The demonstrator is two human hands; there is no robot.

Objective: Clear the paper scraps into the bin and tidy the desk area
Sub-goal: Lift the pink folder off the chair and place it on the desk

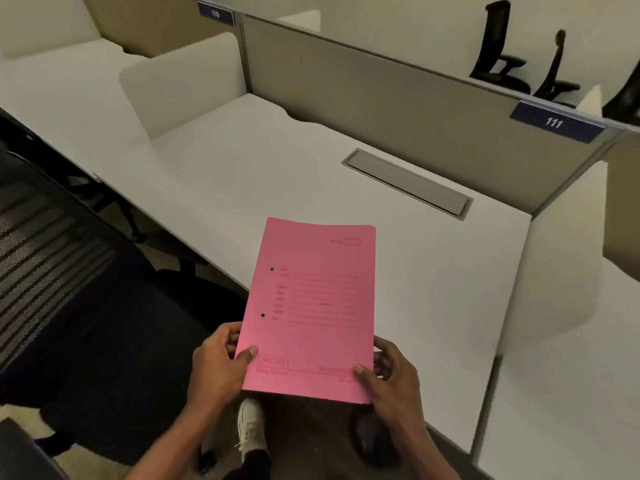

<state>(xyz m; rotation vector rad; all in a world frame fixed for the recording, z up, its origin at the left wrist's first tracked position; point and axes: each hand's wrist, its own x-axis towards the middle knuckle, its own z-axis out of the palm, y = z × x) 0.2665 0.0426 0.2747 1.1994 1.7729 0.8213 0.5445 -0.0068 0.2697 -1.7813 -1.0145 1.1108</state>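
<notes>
Gripping the pink folder (311, 306) (near corners), left hand (216, 365) and right hand (394, 379) hold it over the desk (433, 289).

You've got the white desk (433, 271) with a grey cable-tray lid (407, 181) set flush near the back partition (381, 84).

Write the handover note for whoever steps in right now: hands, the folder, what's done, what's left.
Left hand: grips the pink folder at its lower left edge, thumb on top.
Right hand: grips the lower right corner.
Folder: closed, held over the near edge of the white desk.
Done: no paper scraps visible on the desk.
Left: set the folder down neatly. No bin in view; the black chair is pulled out at left.
</notes>
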